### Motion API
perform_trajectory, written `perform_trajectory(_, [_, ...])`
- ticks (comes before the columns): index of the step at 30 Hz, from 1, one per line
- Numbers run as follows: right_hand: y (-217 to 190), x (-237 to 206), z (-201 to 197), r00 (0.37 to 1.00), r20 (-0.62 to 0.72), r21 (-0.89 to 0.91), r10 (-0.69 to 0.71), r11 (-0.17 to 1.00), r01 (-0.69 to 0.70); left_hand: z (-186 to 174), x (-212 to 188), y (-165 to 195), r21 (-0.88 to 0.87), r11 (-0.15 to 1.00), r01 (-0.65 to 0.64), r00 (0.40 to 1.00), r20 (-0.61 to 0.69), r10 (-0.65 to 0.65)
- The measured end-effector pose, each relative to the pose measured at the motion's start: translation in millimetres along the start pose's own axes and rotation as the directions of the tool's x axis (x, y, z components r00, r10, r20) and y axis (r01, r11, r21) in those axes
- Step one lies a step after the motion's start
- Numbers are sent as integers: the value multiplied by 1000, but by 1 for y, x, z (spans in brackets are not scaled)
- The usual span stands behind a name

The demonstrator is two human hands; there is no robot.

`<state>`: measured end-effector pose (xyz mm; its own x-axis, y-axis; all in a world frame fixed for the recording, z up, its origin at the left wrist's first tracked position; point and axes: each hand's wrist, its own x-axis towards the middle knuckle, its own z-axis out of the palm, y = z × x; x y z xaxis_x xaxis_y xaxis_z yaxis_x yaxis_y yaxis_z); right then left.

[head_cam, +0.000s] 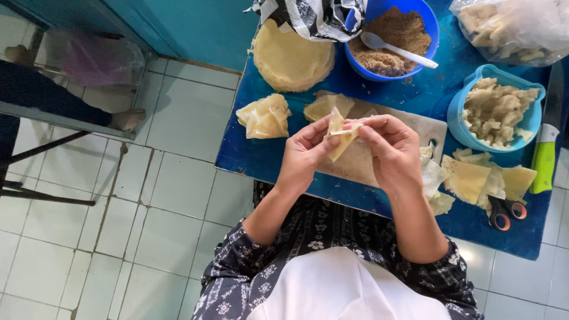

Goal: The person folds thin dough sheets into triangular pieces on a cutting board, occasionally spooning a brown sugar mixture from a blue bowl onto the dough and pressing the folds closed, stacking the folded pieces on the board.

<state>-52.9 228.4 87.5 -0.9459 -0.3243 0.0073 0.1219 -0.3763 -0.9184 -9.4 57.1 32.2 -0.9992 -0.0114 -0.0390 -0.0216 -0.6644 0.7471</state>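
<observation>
Pastry sheet half-folded, pinched between left hand and right hand — folded pieces done, stacked wrappers left.

– What packages can be seen past the fingers?

– A crinkled bag in black, white and grey is seen far beyond the fingertips, at the table's back edge, lying against a blue bowl. A clear plastic bag, filled with pale lumps, is seen well off to the right of the fingers, in the far corner.

– Any labels, signs or screens?

– None are seen.
</observation>
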Motion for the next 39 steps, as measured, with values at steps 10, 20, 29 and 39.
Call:
perform_trajectory(10, [-4,-3,-22,990,-102,426,98,904,-45,-13,-14,-2,-322,944,70,997,-13,-79])
perform_trajectory(20, [-34,-52,-2,880,306,-723,-363,512,463,5,-23,2,-75,940,332,940,105,-324])
perform_trajectory(29, [-77,-87,-34,858,216,-851,-467,-521,-69,38,-29,12,-185,873,452,883,233,-408])
perform_trajectory(39, [-21,-77,-12,970,-18,-739,-244,657,151,61,-39,-3,-219,838,500,853,292,-433])
